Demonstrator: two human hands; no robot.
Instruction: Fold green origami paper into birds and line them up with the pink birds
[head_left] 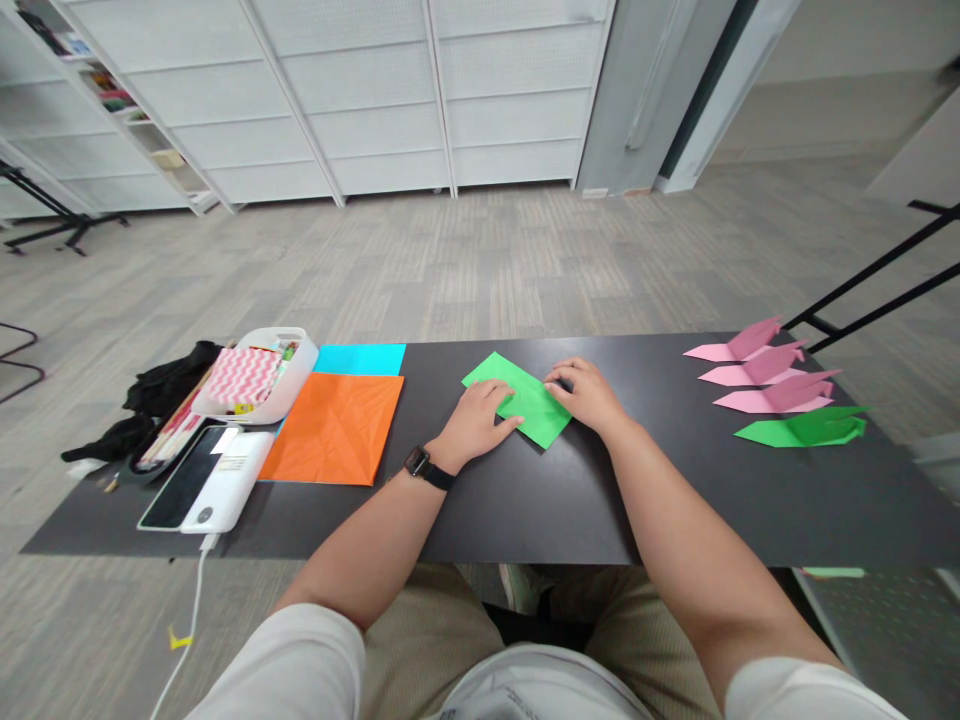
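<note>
A green sheet of paper (531, 405), apparently folded to a rectangle, lies slantwise on the dark table in front of me. My left hand (480, 412) rests flat on its left part, fingers out and thumb spread, with a black watch on the wrist. At the paper's right end, my right hand (586, 395) has its fingers bent and closed at the edge, thumb and forefinger on the paper. The far right of the table holds several folded paper figures with pointed ends: pink ones (776, 393) in a row and a green one (802, 428) nearest me.
Left of my hands lie orange paper (337, 430) and blue paper (361, 358). Beside them are a white plastic box (300, 370), a phone (184, 478), a white power bank (229, 485) with a cable (196, 590), and black cloth (169, 380). The table's (525, 520) front edge meets my lap.
</note>
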